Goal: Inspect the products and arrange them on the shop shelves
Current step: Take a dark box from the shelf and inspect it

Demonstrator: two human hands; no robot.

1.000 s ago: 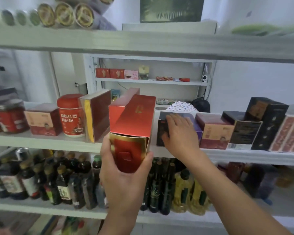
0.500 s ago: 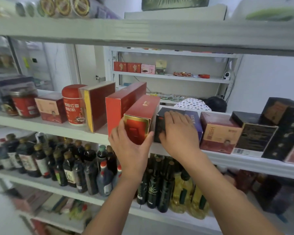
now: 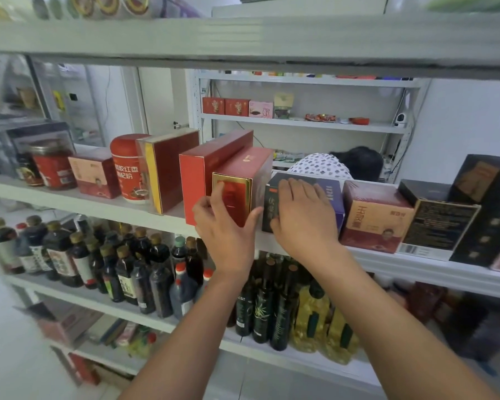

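White steel shop shelving, front view. Lowest clear tier, nearest the viewer: dark glass sauce bottles (image 3: 127, 269) at left, slim dark-green bottles (image 3: 260, 307) in the centre, yellow oil bottles (image 3: 315, 321) at right, partly hidden behind both forearms.

Middle shelf (image 3: 98, 206): the left hand (image 3: 225, 226) grasps the near end of a long red carton with a gold-framed end panel (image 3: 251, 166), thumb on its right edge and curled fingers across the panel. The carton lies on the shelf, end outward, touching a taller plain red carton (image 3: 194, 183) on its left. The right hand (image 3: 303, 217) lies flat, fingers straight, over the front of a dark box with a purple side (image 3: 272, 206) just right of the carton.

Further right stand a pink-and-maroon box (image 3: 375, 220) and black boxes (image 3: 436, 226). To the left stand a maroon gold-edged box (image 3: 171, 166), a red cylindrical canister (image 3: 126, 168), a small pink box (image 3: 96, 177) and a red-labelled jar (image 3: 52, 168).

Behind the shelf: a person with dark hair in a spotted garment (image 3: 321, 166), then a second white rack (image 3: 300, 122) carrying small red boxes (image 3: 225, 106).
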